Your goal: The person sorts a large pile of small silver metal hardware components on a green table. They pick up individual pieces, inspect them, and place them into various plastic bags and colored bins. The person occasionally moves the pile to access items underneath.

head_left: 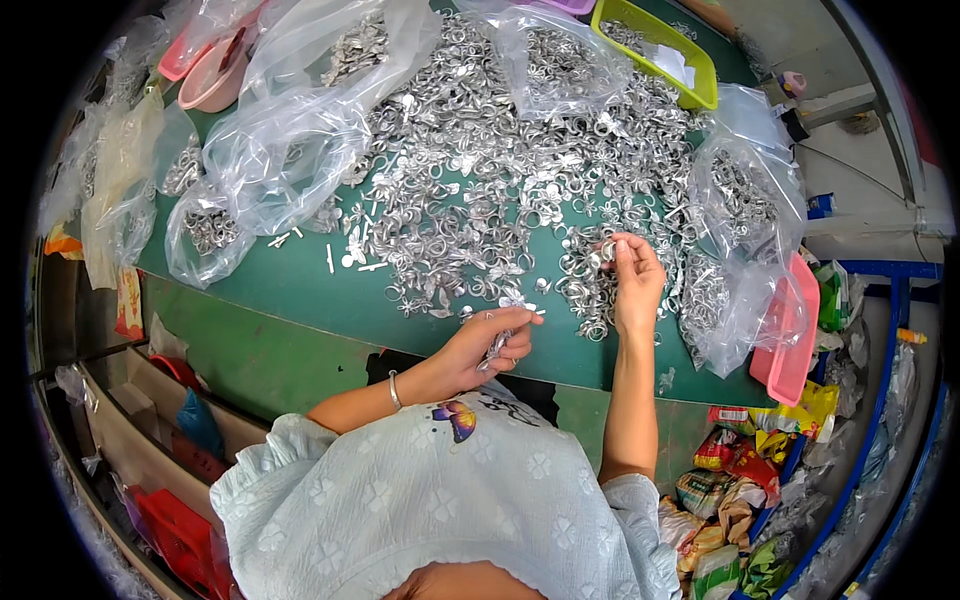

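a ring (pixel 603 252) is being pinched by the right hand (pixel 634 283) and a bundle (pixel 498 345) by the left hand (pixel 488 345); loose pieces are probably being risked slipping into the pile (pixel 470 200).

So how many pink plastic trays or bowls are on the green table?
3: a pink plastic tray at the right edge, a pink bowl and a pink tray at top left. Bags may hide others.

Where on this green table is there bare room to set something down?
The green table is bare along its near edge, between the clear bags on the left and the left hand. The middle and far side are crowded with silver metal pieces, and the right hand works among them.
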A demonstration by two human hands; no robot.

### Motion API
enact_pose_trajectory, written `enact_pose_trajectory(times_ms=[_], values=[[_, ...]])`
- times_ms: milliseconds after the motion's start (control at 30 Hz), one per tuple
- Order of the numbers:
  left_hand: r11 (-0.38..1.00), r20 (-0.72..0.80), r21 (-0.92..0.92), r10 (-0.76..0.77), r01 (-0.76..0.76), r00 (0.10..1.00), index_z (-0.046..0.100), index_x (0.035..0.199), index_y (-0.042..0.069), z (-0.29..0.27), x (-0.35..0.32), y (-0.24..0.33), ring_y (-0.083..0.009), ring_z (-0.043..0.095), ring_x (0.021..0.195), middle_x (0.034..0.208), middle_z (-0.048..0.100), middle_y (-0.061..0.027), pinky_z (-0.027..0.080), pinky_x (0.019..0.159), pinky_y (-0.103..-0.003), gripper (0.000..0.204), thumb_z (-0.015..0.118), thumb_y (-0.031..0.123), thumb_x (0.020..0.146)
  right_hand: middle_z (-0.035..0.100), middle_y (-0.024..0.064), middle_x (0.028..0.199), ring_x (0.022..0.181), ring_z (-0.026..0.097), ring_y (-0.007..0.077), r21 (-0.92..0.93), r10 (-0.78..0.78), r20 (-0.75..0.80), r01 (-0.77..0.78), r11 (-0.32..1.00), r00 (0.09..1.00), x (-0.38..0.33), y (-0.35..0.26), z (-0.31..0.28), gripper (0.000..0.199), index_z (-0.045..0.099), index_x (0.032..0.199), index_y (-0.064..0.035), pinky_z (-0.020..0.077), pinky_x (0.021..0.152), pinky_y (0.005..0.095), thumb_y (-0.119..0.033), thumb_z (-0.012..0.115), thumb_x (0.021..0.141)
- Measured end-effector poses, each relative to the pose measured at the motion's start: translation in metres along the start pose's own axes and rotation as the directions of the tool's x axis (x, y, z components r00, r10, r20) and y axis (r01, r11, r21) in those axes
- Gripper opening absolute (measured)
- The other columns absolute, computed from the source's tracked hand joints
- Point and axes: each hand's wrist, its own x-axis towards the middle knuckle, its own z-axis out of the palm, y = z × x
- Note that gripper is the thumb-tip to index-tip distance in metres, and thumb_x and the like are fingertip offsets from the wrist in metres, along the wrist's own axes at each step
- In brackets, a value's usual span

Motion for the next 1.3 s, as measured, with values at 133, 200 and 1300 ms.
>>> enact_pose_trajectory(times_ms=[133,200,1300], values=[[1.000,0.014,0.018,-0.001,0.001,1.000,0.053,0.096,0.003,0.002,0.000,-0.001,-0.0057,0.030,0.054,0.062,0.033,0.0020,0.022,0.038,-0.018,0.017,0.048,0.018,0.090,0.059,0.0053,0.083,0.073,0.057,0.0112,0.209,0.023,0.017,-0.026,0.977,1.000,-0.006,-0.007,-0.005,0.016,0.058,0.098,0.0031,0.0518,0.066,0.0268,-0.009,0.053,0.088],[1.000,0.011,0.009,-0.002,0.002,1.000,0.054,0.097,0.003,0.001,0.001,-0.002,-0.0057,0.030,0.054,0.062,0.033,0.0019,0.022,0.038,-0.018,0.017,0.049,0.018,0.090,0.059,0.0076,0.087,0.078,0.061,0.0161,0.252,0.037,-0.002,-0.035,0.967,0.999,-0.009,-0.012,-0.009,0.017,0.057,0.099,0.0029,0.0526,0.069,0.0288,-0.009,0.052,0.089],[0.999,-0.050,0.021,-0.044,0.045,0.998,0.051,0.097,0.002,0.004,0.008,-0.008,-0.0055,0.031,0.052,0.062,0.034,0.0018,0.021,0.038,-0.018,0.017,0.051,0.016,0.088,0.044,-0.0049,0.067,0.050,0.035,0.0021,-0.125,-0.255,-0.403,0.223,0.967,0.879,-0.057,-0.089,-0.126,0.020,0.056,0.105,-0.0022,0.0262,0.043,0.0182,-0.012,0.055,0.087]])
